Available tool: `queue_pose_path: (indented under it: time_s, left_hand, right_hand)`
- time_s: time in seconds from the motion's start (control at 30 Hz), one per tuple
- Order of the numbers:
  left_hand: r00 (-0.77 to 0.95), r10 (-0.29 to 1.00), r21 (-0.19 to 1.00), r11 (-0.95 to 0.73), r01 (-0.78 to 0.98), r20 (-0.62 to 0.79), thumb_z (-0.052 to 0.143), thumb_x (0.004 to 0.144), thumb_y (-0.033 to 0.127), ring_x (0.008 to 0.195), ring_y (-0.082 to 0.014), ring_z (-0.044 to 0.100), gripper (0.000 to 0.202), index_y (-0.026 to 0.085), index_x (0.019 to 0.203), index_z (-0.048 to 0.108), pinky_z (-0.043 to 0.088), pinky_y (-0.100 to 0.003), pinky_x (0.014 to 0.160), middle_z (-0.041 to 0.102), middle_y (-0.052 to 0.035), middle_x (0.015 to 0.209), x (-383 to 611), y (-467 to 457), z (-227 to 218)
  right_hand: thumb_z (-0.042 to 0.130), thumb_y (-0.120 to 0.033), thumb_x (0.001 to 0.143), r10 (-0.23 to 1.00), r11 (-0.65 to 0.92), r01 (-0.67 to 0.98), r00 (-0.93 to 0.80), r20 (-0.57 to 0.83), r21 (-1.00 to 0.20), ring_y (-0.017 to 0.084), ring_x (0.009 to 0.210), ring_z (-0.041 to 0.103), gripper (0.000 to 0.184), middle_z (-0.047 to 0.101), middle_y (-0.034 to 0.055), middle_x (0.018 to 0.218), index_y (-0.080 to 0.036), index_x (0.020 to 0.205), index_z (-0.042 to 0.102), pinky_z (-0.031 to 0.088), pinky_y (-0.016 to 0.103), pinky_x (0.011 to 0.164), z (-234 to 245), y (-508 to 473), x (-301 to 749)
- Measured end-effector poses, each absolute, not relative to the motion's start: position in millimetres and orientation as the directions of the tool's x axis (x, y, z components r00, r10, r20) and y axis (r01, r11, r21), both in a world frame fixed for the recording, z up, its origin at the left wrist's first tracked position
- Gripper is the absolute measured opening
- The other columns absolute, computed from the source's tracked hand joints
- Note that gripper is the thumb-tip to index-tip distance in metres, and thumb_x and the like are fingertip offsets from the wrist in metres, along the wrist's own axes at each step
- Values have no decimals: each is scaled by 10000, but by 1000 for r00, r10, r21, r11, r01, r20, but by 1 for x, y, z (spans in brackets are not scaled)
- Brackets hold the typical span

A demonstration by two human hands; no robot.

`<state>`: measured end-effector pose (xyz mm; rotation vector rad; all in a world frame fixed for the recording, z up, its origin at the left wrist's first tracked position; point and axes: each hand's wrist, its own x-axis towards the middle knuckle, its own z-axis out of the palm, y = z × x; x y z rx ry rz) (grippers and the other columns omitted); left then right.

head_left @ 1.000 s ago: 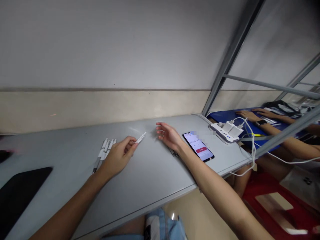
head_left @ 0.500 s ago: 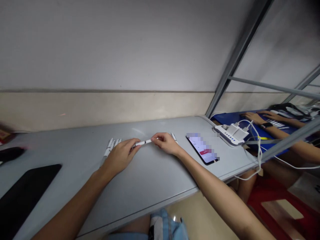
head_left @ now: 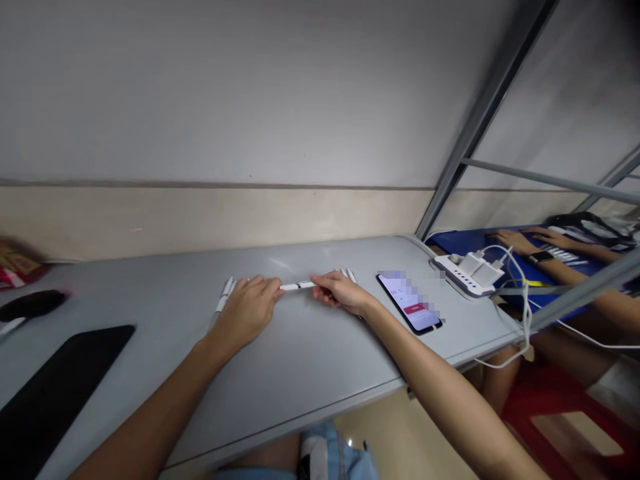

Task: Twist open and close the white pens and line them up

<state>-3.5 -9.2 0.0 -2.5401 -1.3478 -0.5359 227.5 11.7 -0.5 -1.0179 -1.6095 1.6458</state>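
A slim white pen with a dark band near its middle spans the gap between my two hands, just above the grey desk. My left hand is closed on the pen's left end. At the other end, the fingers of my right hand pinch it. Several white pens lie beside my left hand, partly covered by it. More white pens show behind my right hand, mostly hidden.
To the right lie a lit phone and a white power strip with chargers and cables. A black pad, a dark mouse and a red packet are on the left. Beyond the metal frame, another person's hands rest over a blue table.
My left fingers have shifted to lie flatter over the pen's end, and the pen is now more level. My right hand has moved slightly right. The view has shifted slightly.
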Motion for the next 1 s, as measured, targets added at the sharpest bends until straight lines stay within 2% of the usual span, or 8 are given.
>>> queue_pose_path:
  time_s: [0.13, 0.23, 0.3, 0.4, 0.53, 0.67, 0.83, 1.0]
  left_hand:
    - [480, 788, 23, -528, 849, 385, 348, 913, 155, 683, -195, 568, 224, 194, 785, 528, 357, -316, 678, 625, -35, 706, 2, -12, -4]
    - [423, 830, 124, -493, 861, 362, 331, 931, 200, 623, -186, 546, 248, 203, 773, 522, 334, -294, 612, 585, -15, 637, 1, -11, -6]
    - [407, 839, 168, -488, 857, 361, 311, 953, 255, 627, -186, 542, 267, 206, 796, 521, 332, -289, 601, 573, -12, 647, -1, -8, -6]
    - [423, 826, 184, -513, 838, 372, 294, 972, 320, 689, -191, 547, 289, 204, 830, 518, 358, -295, 639, 574, -22, 716, -5, -6, -6]
    - [460, 807, 179, -548, 817, 371, 308, 975, 365, 806, -204, 555, 290, 202, 895, 534, 395, -319, 741, 587, -40, 825, -8, -7, -7]
    - [466, 811, 203, -553, 808, 355, 319, 973, 368, 857, -212, 561, 277, 198, 926, 533, 412, -330, 771, 599, -52, 885, -8, -9, -7]
    - [456, 824, 278, -550, 788, 337, 328, 972, 331, 858, -204, 575, 215, 211, 983, 506, 423, -325, 760, 611, -48, 925, -7, -10, -4]
    - [453, 834, 336, -544, 769, 315, 351, 963, 287, 785, -186, 587, 155, 218, 997, 485, 420, -300, 708, 614, -31, 880, -8, -10, -6]
  right_hand:
    - [478, -496, 894, 858, 174, 160, -509, 69, -972, 89, 502, 343, 398, 396, -47, 553, -164, 685, 545, 269, 235, 500, 3, 8, 229]
    - [483, -439, 912, 846, 457, 289, -432, 311, -841, 106, 594, 417, 319, 498, -23, 639, -168, 811, 617, 315, 231, 575, 5, 5, 228]
    - [515, -408, 902, 826, 536, 318, -391, 407, -782, 122, 691, 489, 267, 599, 11, 787, -179, 931, 648, 353, 232, 632, 5, 4, 226]
    - [562, -414, 875, 833, 523, 324, -388, 393, -789, 134, 744, 536, 287, 646, 36, 880, -181, 1010, 659, 386, 232, 661, 2, 6, 224]
    - [465, -420, 921, 868, 440, 386, -416, 273, -811, 110, 575, 467, 354, 568, -7, 629, -152, 808, 667, 355, 232, 581, -3, 7, 225]
    - [624, -368, 821, 853, 489, 311, -364, 373, -815, 132, 751, 544, 252, 630, 18, 867, -179, 988, 638, 398, 228, 664, -3, 8, 226]
    - [503, -420, 895, 890, 402, 388, -378, 254, -829, 121, 633, 498, 308, 592, 7, 698, -159, 847, 659, 373, 233, 608, -2, 9, 228]
    - [591, -382, 844, 870, 456, 347, -368, 328, -820, 129, 727, 534, 235, 629, 17, 829, -177, 943, 650, 388, 227, 654, -1, 7, 229]
